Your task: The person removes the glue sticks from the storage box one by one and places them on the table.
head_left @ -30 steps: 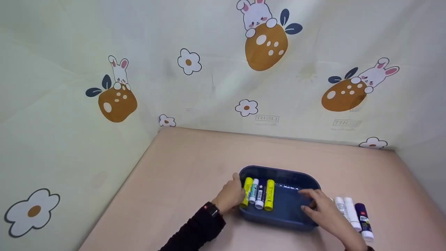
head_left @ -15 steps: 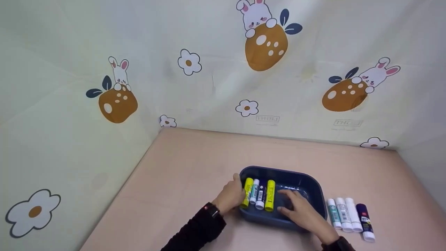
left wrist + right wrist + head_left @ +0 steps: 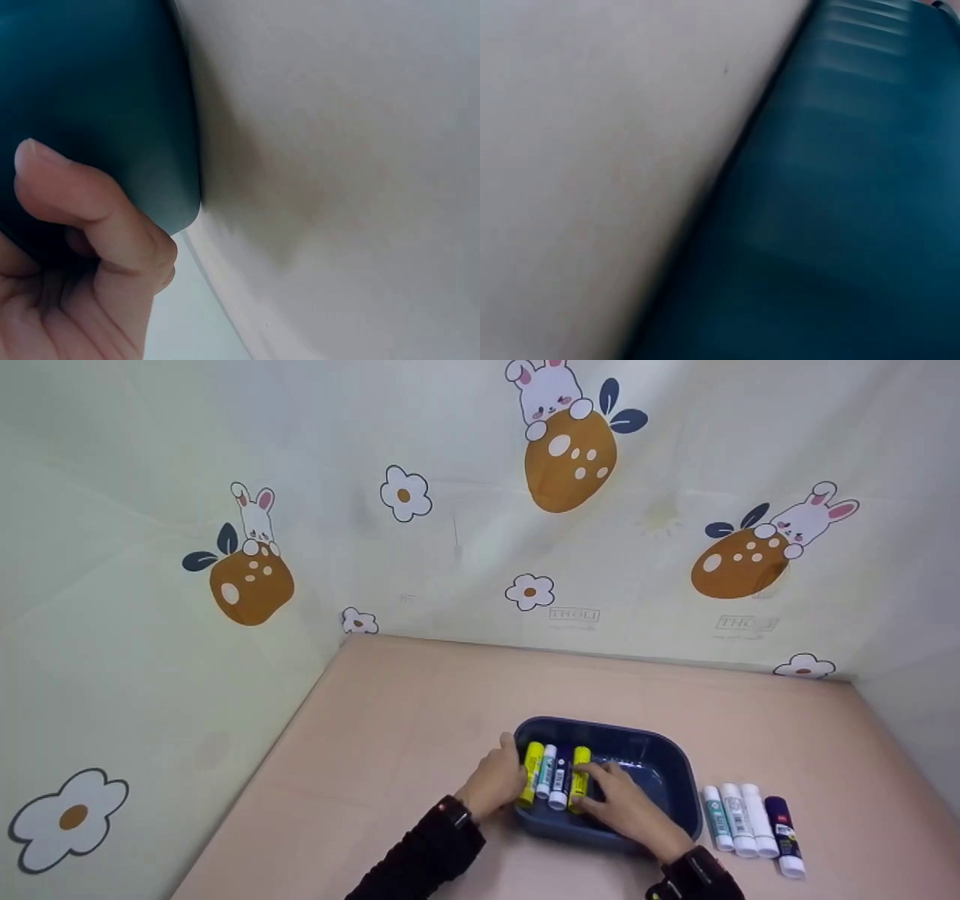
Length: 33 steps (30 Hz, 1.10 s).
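A dark blue basin (image 3: 646,778) holds a row of glue sticks at its left: a yellow one (image 3: 532,774), a white and teal one (image 3: 547,774), a navy one (image 3: 559,786) and another yellow one (image 3: 583,757). My left hand (image 3: 491,781) grips the basin's left side; in the left wrist view a bent finger lies against the basin wall (image 3: 112,97). Over the basin, my right hand (image 3: 624,802) has its spread thumb and fingertip at the rightmost yellow glue stick, partly covering it. The right wrist view shows mostly blurred basin wall (image 3: 840,210), the fingers hidden.
Right of the basin, more glue sticks lie side by side: a teal and white one (image 3: 718,819), two white ones, the farther right (image 3: 760,821), and a navy one (image 3: 784,836). A pinkish tabletop (image 3: 405,712) meets printed cloth walls (image 3: 450,547) at the back and left.
My right hand has moved left across the basin to the rightmost yellow glue stick, uncovering the teal and white stick outside. My left hand has stayed on the basin.
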### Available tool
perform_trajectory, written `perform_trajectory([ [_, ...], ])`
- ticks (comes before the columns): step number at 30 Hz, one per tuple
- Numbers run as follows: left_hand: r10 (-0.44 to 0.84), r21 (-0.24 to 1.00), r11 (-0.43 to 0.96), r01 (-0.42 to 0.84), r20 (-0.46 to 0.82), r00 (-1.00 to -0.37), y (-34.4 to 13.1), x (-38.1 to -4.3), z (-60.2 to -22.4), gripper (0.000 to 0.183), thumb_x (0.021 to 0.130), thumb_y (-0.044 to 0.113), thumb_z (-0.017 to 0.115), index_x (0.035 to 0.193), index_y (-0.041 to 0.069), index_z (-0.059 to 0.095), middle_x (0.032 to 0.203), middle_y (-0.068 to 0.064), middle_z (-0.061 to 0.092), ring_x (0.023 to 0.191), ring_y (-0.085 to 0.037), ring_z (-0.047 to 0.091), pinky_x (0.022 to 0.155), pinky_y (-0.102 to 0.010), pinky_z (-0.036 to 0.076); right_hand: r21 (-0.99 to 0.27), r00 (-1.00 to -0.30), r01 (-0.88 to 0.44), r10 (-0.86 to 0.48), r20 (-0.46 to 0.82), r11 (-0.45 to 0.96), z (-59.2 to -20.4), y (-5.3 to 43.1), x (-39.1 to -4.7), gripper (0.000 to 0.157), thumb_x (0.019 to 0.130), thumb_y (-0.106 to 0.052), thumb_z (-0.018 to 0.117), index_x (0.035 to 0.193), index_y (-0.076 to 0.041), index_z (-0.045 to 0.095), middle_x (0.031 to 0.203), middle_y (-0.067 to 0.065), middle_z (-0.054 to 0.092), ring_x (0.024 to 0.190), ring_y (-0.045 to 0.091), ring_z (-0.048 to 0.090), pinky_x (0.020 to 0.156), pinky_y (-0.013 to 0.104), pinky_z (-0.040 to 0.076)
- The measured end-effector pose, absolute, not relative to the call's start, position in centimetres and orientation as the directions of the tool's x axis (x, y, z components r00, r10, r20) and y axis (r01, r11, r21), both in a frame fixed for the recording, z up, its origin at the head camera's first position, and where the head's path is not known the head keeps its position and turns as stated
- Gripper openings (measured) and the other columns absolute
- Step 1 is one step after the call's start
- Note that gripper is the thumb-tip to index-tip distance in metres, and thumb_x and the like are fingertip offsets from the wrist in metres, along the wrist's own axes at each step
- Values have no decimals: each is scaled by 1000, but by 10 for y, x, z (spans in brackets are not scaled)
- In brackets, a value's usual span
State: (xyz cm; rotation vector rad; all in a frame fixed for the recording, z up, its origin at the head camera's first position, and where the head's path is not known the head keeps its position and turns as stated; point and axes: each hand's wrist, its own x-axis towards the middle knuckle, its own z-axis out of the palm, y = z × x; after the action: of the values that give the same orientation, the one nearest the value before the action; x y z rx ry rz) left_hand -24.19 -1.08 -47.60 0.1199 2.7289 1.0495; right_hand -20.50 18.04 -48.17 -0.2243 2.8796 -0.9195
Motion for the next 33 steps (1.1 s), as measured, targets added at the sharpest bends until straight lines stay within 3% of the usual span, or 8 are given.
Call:
perform_trajectory([
  [3,154,673,739,-3,-173,-973,-11,-242,-476,51,89,8,48,134,-4,28,85,-18,54,54,-21,51,39,-27,40,-588,-984,-97,-168,-67,803,-483,179,-207,44,83,-30,68,124,-17,58,119,18,52,112,34,53,93,57,41],
  [10,182,675,735,62,-108,-977,-13,-242,-478,35,87,7,49,118,-3,36,77,-15,53,55,-21,52,41,-28,41,-599,-989,-84,-138,-44,796,-482,178,-207,37,80,-17,67,117,-13,61,114,15,53,102,28,54,90,53,44],
  [14,175,673,738,50,-119,-977,-13,-242,-477,38,88,7,49,121,-4,36,80,-15,53,57,-22,52,42,-29,42,-581,-994,-64,-101,-30,811,-482,179,-205,34,77,-10,67,111,-10,62,115,18,53,98,28,55,86,51,46],
  [21,161,665,745,44,-114,-980,-12,-243,-478,35,87,6,49,119,-3,37,80,-16,53,58,-23,53,42,-29,41,-561,-998,-53,-70,-9,826,-484,181,-204,29,74,-8,70,101,-11,58,100,14,52,82,25,55,70,43,48],
  [33,153,671,741,21,-139,-978,-11,-242,-476,42,88,7,49,125,-4,34,86,-17,54,59,-23,53,42,-29,42,-602,-998,-27,13,62,798,-482,183,-204,30,75,-6,66,102,-15,56,97,10,48,82,24,52,67,36,45],
])
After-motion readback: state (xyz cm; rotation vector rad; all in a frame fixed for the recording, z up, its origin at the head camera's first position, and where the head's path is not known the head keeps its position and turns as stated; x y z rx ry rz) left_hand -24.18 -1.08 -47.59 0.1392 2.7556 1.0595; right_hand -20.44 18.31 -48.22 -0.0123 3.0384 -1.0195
